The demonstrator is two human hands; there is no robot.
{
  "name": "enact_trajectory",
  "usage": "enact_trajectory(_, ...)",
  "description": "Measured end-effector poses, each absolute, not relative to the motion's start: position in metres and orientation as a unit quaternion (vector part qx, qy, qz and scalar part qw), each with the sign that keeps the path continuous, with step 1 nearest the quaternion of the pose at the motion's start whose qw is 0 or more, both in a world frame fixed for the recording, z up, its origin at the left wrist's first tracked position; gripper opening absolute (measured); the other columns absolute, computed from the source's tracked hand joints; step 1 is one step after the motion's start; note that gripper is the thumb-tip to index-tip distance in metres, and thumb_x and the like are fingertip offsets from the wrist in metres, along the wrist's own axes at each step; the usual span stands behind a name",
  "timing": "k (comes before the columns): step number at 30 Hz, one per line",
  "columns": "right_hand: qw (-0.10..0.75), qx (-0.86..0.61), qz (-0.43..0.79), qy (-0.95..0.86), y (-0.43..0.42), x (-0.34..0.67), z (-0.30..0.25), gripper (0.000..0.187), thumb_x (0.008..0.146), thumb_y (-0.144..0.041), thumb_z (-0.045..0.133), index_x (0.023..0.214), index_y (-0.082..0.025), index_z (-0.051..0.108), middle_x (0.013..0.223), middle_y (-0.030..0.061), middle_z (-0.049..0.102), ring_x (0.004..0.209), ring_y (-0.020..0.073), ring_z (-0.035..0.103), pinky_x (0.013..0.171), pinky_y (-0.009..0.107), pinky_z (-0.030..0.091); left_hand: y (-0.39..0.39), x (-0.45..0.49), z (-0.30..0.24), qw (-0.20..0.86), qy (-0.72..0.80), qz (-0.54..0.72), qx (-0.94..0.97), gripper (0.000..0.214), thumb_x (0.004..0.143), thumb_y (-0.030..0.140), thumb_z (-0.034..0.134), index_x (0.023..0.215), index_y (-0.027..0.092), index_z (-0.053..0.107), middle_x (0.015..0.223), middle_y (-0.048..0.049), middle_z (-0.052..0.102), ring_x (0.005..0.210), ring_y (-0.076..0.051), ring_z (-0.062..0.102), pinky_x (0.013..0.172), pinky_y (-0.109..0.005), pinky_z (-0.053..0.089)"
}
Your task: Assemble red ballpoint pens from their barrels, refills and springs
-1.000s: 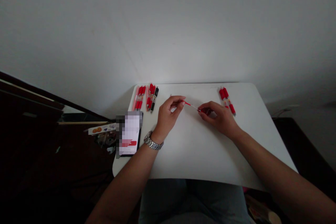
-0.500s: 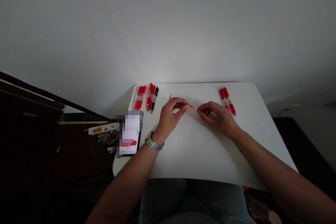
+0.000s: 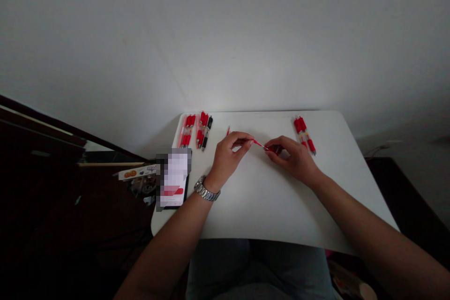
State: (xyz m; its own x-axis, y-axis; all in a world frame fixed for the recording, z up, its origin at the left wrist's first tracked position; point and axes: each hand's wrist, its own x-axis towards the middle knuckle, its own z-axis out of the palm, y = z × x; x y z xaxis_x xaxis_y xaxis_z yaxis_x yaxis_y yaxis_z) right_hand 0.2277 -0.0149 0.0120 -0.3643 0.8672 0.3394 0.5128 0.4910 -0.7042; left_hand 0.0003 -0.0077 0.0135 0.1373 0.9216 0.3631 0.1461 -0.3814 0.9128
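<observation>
My left hand (image 3: 228, 154), a metal watch on its wrist, pinches a thin red pen refill (image 3: 258, 143) between thumb and forefinger. My right hand (image 3: 293, 157) is closed around a red pen part (image 3: 276, 149), mostly hidden by the fingers. The refill's tip meets that part between the two hands, above the white table (image 3: 267, 197). A small red piece (image 3: 228, 130) shows just behind my left hand.
A row of red pens and one black pen (image 3: 195, 132) lies at the table's far left corner. Two red pens (image 3: 304, 135) lie at the far right. A phone (image 3: 173, 178) sits on the left edge. A dark cluttered floor is beyond the table's left side.
My left hand has slid right along the refill towards my right hand, so less of the refill shows between them. My right hand has hardly moved.
</observation>
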Motion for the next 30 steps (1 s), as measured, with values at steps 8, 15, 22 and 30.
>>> enact_trajectory(8, 0.361, -0.424, 0.236, -0.797, -0.0142, 0.2289, 0.0089, 0.014, 0.096, -0.029, 0.064, 0.106, -0.020, 0.068, 0.086, 0.0045, 0.069, 0.073, 0.0169, 0.065, 0.068, 0.031, 0.056, -0.0080, 0.0007, 0.0145, 0.376, 0.408, 0.515, 0.653, 0.012, 0.094, 0.030, 0.071, 0.099, 0.020, 0.071, 0.098, -0.0049, 0.075, 0.091, -0.014, 0.073, 0.089, -0.030, 0.061)
enact_trajectory(15, 0.365, -0.418, 0.236, -0.797, -0.0152, 0.2281, 0.0119, 0.012, 0.096, -0.029, 0.065, 0.105, -0.021, 0.069, 0.085, 0.0038, 0.068, 0.072, 0.0166, 0.065, 0.068, 0.031, 0.056, -0.0080, -0.0001, 0.0097, 0.383, 0.402, 0.504, 0.661, 0.015, 0.094, 0.033, 0.071, 0.101, 0.020, 0.072, 0.100, -0.0057, 0.075, 0.093, -0.015, 0.073, 0.091, -0.031, 0.062)
enact_trajectory(22, 0.366, -0.423, 0.229, -0.797, -0.0141, 0.2284, 0.0087, 0.015, 0.096, -0.032, 0.064, 0.106, -0.022, 0.069, 0.086, 0.0045, 0.069, 0.073, 0.0175, 0.065, 0.068, 0.033, 0.057, -0.0088, -0.0009, 0.0133, 0.380, 0.394, 0.493, 0.677, 0.015, 0.096, 0.032, 0.068, 0.103, 0.021, 0.074, 0.102, -0.0059, 0.076, 0.095, -0.015, 0.073, 0.092, -0.032, 0.062)
enact_trajectory(30, 0.378, -0.422, 0.224, -0.793, -0.0145, 0.2262, 0.0119, 0.015, 0.097, -0.033, 0.064, 0.104, -0.021, 0.068, 0.086, 0.0051, 0.070, 0.073, 0.0176, 0.066, 0.068, 0.033, 0.058, -0.0096, -0.0001, 0.0159, 0.373, 0.389, 0.494, 0.682, 0.014, 0.096, 0.031, 0.068, 0.105, 0.023, 0.075, 0.103, -0.0048, 0.076, 0.095, -0.014, 0.073, 0.091, -0.031, 0.063)
